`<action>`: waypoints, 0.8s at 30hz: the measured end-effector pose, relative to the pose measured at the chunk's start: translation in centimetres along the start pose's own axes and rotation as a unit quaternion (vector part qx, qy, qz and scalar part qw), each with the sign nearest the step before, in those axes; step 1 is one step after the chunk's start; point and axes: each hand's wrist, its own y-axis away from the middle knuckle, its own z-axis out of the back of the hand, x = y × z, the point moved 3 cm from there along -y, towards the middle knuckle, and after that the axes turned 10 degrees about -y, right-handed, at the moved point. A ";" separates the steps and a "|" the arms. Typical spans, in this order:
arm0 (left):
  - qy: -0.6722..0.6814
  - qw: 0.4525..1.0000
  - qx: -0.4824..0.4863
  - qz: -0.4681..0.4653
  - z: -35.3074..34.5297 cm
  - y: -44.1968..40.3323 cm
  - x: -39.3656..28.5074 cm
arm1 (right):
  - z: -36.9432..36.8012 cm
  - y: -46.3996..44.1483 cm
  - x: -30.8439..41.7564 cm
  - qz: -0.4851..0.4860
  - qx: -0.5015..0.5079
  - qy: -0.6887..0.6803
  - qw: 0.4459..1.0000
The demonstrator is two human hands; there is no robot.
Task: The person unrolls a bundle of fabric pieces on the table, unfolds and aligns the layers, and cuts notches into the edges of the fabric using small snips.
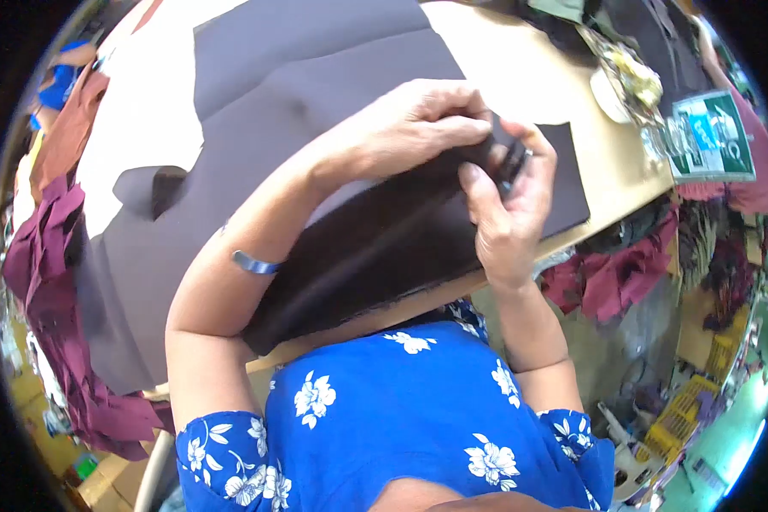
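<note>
A large sheet of dark brown fabric (333,94) spreads over the pale table and is folded towards my body. My left hand (427,124) is closed, its fingers and thumb pinching the dark fabric near the right end of the fold. Close beside it, my right hand (520,192) is curled around a small black tool (512,165). Blur and my fingers hide the tool's exact kind. The two hands' fingertips almost meet above the cloth.
Maroon cloth pieces (55,299) hang off the table's left side, and more maroon cloth (614,273) lies below its right edge. A clear bottle (678,136) and a green-and-white box (725,141) are at the right. Yellow crates (683,418) sit on the floor.
</note>
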 end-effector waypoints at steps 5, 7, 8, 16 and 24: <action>-0.427 0.904 0.019 -0.018 2.4 0.9 -0.4 | 1.6 0.6 1.6 0.077 0.016 0.199 0.977; -0.531 0.847 0.009 -0.035 4.0 1.5 -0.6 | 2.8 0.4 2.2 0.074 0.018 0.221 0.972; -0.556 0.825 0.089 0.052 5.1 1.5 -0.8 | 3.7 0.2 2.4 0.066 0.018 0.254 0.965; -0.229 0.955 -0.074 0.176 11.7 2.4 5.3 | 8.1 -4.9 2.1 0.029 0.060 0.490 0.869; -0.017 0.963 -0.175 0.203 9.4 2.9 6.1 | 2.2 -5.1 3.1 0.112 0.100 0.670 0.727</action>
